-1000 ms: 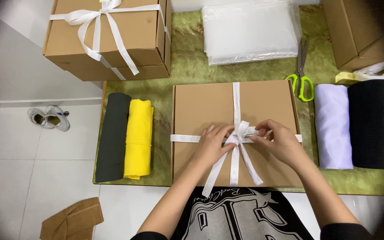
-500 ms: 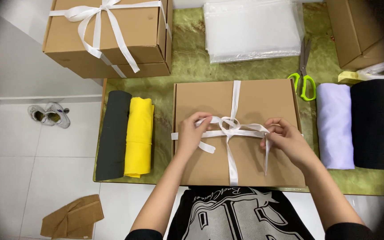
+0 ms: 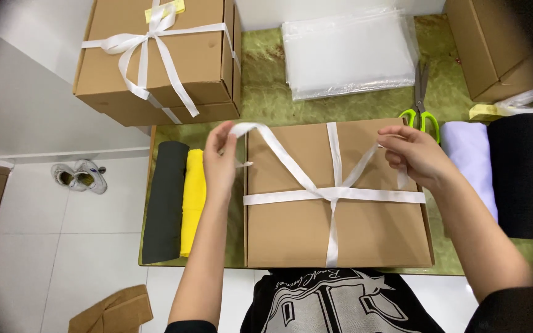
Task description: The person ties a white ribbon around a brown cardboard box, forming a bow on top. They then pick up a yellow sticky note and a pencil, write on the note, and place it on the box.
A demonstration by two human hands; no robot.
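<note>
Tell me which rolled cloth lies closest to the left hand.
The yellow roll, directly beside the left hand; the dark grey roll lies farther out, the lilac and black rolls across the box.

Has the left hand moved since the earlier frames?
Yes. The left hand has moved outward from the middle of the cardboard box to its left edge, pulling a ribbon end toward the yellow roll.
</note>
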